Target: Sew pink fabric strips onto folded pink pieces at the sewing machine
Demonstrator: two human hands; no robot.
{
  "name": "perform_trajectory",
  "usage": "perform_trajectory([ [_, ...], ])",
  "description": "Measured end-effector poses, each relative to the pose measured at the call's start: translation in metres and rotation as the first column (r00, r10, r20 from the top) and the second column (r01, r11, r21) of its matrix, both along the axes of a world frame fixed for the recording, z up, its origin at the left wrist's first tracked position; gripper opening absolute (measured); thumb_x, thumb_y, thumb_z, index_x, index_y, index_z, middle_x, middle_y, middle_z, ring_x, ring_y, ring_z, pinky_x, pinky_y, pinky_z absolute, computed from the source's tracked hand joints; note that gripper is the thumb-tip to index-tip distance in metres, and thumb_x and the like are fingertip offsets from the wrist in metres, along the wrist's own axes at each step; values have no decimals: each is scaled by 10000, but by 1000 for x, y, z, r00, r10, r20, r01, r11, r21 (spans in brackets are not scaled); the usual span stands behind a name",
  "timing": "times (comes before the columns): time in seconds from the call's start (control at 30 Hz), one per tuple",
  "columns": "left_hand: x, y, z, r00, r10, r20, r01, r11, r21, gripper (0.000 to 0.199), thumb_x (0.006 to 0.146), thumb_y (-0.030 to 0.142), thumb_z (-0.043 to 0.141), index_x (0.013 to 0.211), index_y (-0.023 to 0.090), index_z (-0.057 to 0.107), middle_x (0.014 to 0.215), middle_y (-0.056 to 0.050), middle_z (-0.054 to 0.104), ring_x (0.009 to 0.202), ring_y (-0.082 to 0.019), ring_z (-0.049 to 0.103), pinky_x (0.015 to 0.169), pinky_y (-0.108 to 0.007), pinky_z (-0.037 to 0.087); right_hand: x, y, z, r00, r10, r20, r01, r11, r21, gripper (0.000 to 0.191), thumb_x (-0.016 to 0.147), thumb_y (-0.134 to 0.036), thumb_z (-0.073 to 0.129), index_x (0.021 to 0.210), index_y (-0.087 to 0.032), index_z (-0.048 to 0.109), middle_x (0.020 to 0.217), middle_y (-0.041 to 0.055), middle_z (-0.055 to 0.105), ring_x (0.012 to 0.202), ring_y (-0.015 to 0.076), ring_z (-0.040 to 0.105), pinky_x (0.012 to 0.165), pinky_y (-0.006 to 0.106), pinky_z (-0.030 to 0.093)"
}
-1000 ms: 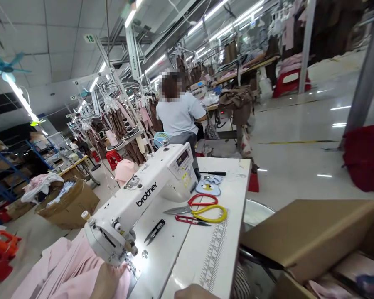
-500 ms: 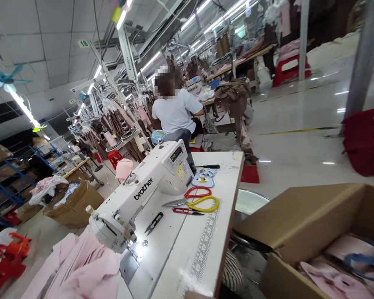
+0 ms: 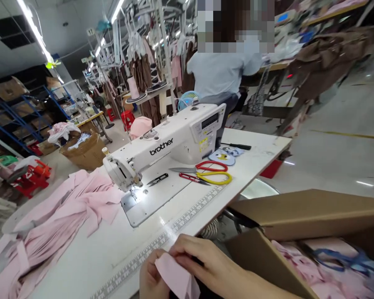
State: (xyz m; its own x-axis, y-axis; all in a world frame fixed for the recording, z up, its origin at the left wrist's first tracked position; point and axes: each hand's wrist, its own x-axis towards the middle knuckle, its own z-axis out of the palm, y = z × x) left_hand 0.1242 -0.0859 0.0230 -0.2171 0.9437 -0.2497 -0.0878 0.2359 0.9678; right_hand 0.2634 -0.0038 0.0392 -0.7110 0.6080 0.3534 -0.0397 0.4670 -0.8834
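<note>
My left hand (image 3: pixel 149 277) and right hand (image 3: pixel 202 259) meet at 6 o'clock, fingers curled, pinching a pink cloth piece (image 3: pixel 174 276) between them just over the table's near edge, its free end pointing down. A white sewing table (image 3: pixel 81 259) runs toward 11 o'clock under a pink fabric heap (image 3: pixel 59 220), with a Brother sewing machine (image 3: pixel 165 145) at 12 o'clock, and a cardboard box (image 3: pixel 299 232) of pink cloth sits at 3 o'clock. A light, even pinch near the edge keeps the piece smooth and unstretched.
</note>
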Motion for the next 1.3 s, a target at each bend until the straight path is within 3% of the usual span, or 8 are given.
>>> perform_trajectory([
  [0.3, -12, 1, 17, 995, -6, 103, 12, 998, -56, 172, 648, 253, 707, 670, 143, 576, 605, 30, 550, 567, -86, 467, 563, -192, 375, -3, 13, 1, 982, 168, 91, -150, 974, -171, 182, 820, -197, 482, 910, -129, 626, 760, 36, 631, 656, 100, 567, 596, 193, 446],
  [0.57, -20, -1, 19, 992, -75, 99, 83, 994, -76, 134, 695, 257, 678, 684, 156, 590, 584, 26, 537, 525, -86, 461, 522, -194, 375, -5, 19, -10, 999, 37, 23, -36, 999, -24, 154, 821, -176, 438, 838, -131, 584, 737, 48, 613, 661, 116, 554, 599, 225, 431],
  [0.63, -24, -5, 21, 994, -90, 67, 93, 995, -35, 137, 701, 246, 673, 650, 157, 583, 637, 3, 545, 589, -104, 496, 564, -205, 393, 1, 25, -9, 1000, 31, -3, -31, 986, -162, 122, 811, -187, 439, 824, -137, 550, 750, 47, 602, 667, 116, 547, 606, 233, 427],
  [0.73, -29, -6, 23, 991, -120, 62, 115, 989, 88, 175, 648, 229, 709, 584, 153, 565, 858, -55, 573, 868, -179, 530, 748, -246, 408, 4, 31, -5, 987, 120, -110, -160, 847, -507, 111, 803, -228, 419, 777, -145, 488, 699, 17, 549, 606, 95, 498, 549, 217, 392],
  [0.83, -26, -2, 22, 902, -240, 358, 247, 969, 27, 222, 648, 348, 706, 737, 173, 602, 742, -46, 592, 679, -175, 567, 579, -247, 431, -1, 29, -3, 958, 211, -196, -288, 706, -647, 106, 790, -238, 427, 763, -142, 463, 589, -44, 424, 493, 58, 361, 454, 185, 282],
  [0.93, -19, 2, 21, 863, -190, 468, 291, 944, -154, 384, 652, 476, 687, 877, 173, 611, 602, -8, 559, 475, -122, 492, 431, -208, 359, -4, 22, -1, 959, 196, -204, -281, 724, -630, 82, 781, -204, 455, 799, -127, 477, 611, -45, 406, 519, 56, 347, 468, 185, 270],
  [1.13, -19, -3, 32, 967, -195, 162, 227, 952, -208, 192, 726, 309, 667, 640, 140, 641, 597, 11, 512, 577, -91, 437, 541, -196, 331, 13, 21, -6, 976, 148, -158, -215, 762, -611, 133, 819, -183, 464, 935, -122, 482, 629, -57, 402, 513, 48, 349, 479, 183, 286],
  [1.3, -18, -5, 40, 973, -205, -108, 170, 948, -267, 249, 734, 341, 632, 576, 157, 579, 513, 40, 429, 486, -76, 339, 451, -199, 247, 9, 21, -13, 858, 493, -145, -441, 561, -700, 201, 818, -227, 488, 977, -104, 490, 807, 20, 518, 702, 80, 480, 603, 202, 381],
])
